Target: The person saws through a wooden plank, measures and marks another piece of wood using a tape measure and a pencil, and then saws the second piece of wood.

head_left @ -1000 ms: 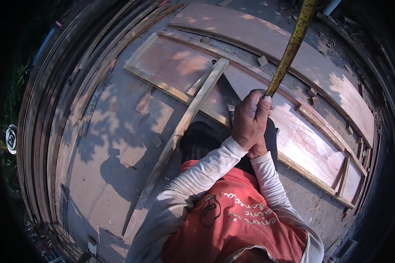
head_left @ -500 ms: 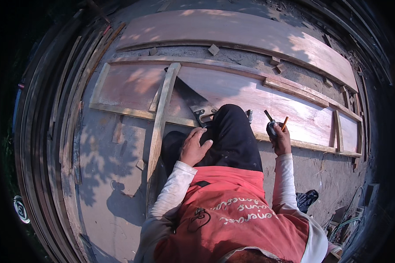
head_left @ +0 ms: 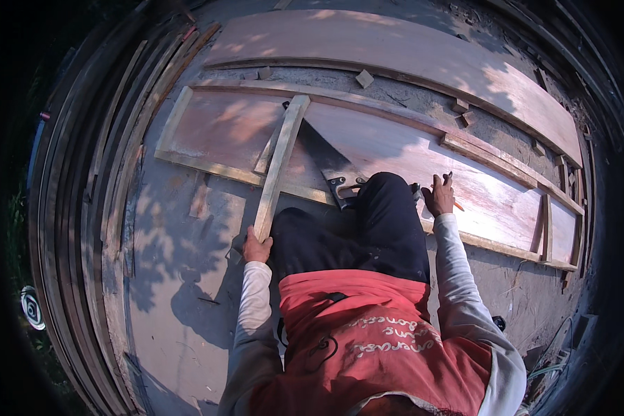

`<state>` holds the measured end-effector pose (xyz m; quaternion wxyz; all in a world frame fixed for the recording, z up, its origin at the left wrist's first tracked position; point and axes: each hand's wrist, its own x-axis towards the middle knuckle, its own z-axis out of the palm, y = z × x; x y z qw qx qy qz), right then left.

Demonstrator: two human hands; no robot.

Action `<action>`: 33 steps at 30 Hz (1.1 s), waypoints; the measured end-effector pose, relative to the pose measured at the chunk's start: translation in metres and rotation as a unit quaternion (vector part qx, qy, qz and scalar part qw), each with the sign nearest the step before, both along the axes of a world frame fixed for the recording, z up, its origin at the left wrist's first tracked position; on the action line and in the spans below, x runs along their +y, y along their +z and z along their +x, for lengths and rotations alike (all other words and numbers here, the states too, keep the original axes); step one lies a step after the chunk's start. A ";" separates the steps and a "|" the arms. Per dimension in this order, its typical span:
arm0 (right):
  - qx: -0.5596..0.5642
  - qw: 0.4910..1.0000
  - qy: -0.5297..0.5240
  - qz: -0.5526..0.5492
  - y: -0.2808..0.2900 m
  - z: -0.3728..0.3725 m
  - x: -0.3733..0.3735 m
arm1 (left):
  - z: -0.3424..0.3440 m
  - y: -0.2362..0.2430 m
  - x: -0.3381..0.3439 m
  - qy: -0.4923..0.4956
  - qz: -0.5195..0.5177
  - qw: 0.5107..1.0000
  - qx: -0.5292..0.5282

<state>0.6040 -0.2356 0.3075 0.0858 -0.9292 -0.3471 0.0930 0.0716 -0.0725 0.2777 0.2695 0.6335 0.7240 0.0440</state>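
My left hand (head_left: 257, 247) is closed around the near end of a wooden batten (head_left: 279, 177). That batten lies slantwise across a framed plywood panel (head_left: 222, 125), its near end reaching past the panel's edge toward me. Over the panel's near edge, right of my knee, my right hand (head_left: 438, 197) has its fingers bent, with an orange pencil (head_left: 459, 206) sticking out beside it. A small dark tip (head_left: 450, 175) shows at its fingertips; the rest of its grip is hidden. A handsaw (head_left: 326, 158) rests on the panel, its handle against my leg.
Beyond the frame lies a second plywood panel (head_left: 395, 52), with small wood blocks (head_left: 365, 79) between the two. Long timber strips (head_left: 97, 208) are stacked along the left. A dark metallic object (head_left: 417, 190) shows partly beside my right knee.
My left hand has gone from my thigh to the batten's near end and gripped it. My right hand has moved forward over the panel; the round tape measure it held is now out of sight.
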 end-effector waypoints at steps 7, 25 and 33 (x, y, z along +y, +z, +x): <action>0.072 0.903 0.421 0.046 0.069 -0.201 0.113 | -0.036 -0.013 0.029 -0.024 -0.010 1.000 -0.007; 0.130 0.910 0.392 0.024 0.021 -0.324 0.136 | -0.208 0.034 0.111 -0.058 0.040 0.987 -0.142; -0.053 0.882 0.468 0.031 0.001 -0.355 0.136 | -0.259 -0.002 0.191 -0.080 0.022 0.992 -0.098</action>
